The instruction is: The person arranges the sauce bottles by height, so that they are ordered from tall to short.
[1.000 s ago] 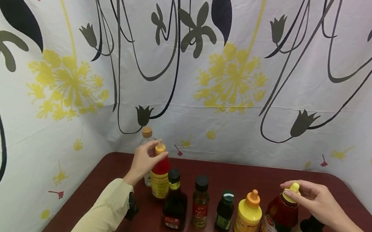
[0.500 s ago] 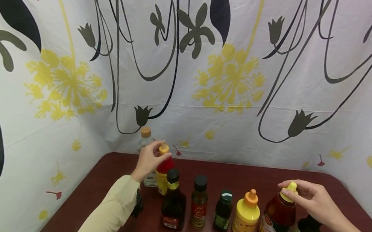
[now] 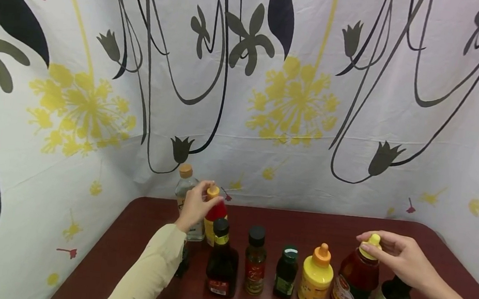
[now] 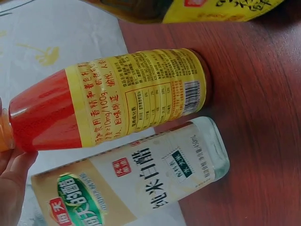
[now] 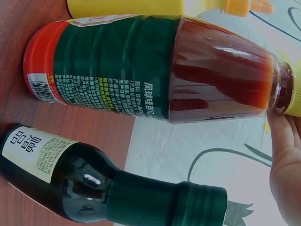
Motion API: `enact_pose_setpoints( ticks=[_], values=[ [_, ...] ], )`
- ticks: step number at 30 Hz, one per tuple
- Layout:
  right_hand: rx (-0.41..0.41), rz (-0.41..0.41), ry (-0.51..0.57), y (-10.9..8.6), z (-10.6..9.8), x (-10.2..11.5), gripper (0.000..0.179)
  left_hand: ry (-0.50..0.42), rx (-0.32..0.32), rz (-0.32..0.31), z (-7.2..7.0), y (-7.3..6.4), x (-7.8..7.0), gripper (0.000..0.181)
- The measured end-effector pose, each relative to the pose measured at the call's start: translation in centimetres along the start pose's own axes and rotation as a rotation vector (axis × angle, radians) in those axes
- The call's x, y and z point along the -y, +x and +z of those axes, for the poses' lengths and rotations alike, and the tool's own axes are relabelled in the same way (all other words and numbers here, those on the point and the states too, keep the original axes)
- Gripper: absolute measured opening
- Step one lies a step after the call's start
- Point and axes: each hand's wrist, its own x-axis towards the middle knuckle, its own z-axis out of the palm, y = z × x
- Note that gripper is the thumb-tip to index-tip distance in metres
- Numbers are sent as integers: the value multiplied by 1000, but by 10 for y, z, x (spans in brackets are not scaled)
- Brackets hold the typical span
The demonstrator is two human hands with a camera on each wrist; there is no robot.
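Observation:
With thumb and fingers my left hand (image 3: 197,207) pinches the yellow cap of a red sauce bottle (image 4: 138,96) with a yellow label, upright at the back left of the table. Just to its left stands a clear white vinegar bottle (image 4: 174,172), partly behind the hand in the head view. My right hand (image 3: 401,256) grips the yellow cap of a large ketchup-like sauce bottle (image 5: 221,70) with a green label. Beside that, on the right, is a dark bottle (image 5: 84,174) with a green neck and a white label.
Between the hands stand a dark sauce bottle (image 3: 221,269), a slim brown bottle (image 3: 255,265), a small green-capped bottle (image 3: 285,276) and a yellow squeeze bottle (image 3: 315,282). A patterned cloth (image 3: 289,174) hangs behind the dark red table (image 3: 302,222).
The left hand has shifted the red sauce bottle right and backward, so more of the white vinegar bottle shows. The right hand stays on its cap. The head view drifts slightly.

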Motion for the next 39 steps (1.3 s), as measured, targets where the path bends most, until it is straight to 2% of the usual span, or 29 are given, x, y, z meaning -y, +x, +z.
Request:
enact_pose_setpoints(
  ticks=[9, 15, 19, 28, 35, 39],
  values=[
    [-4, 1, -7, 0, 1, -1, 19, 2, -27, -26, 6, 4, 4, 42],
    [-2, 13, -7, -1, -1, 0, 18, 19, -44, -21, 13, 9, 2, 40],
    [-3, 20, -6, -1, -1, 1, 18, 42, -53, -41, 18, 12, 0, 42],
    [-10, 17, 1, -1, 1, 2, 17, 88, -28, -160, 18, 20, -7, 44],
    [-19, 12, 4, -2, 1, 1, 17, 110, 38, -180, 14, 23, -10, 48],
    [-19, 11, 2, -2, 1, 1, 17, 113, 53, -183, 13, 23, -11, 49]
  ],
)
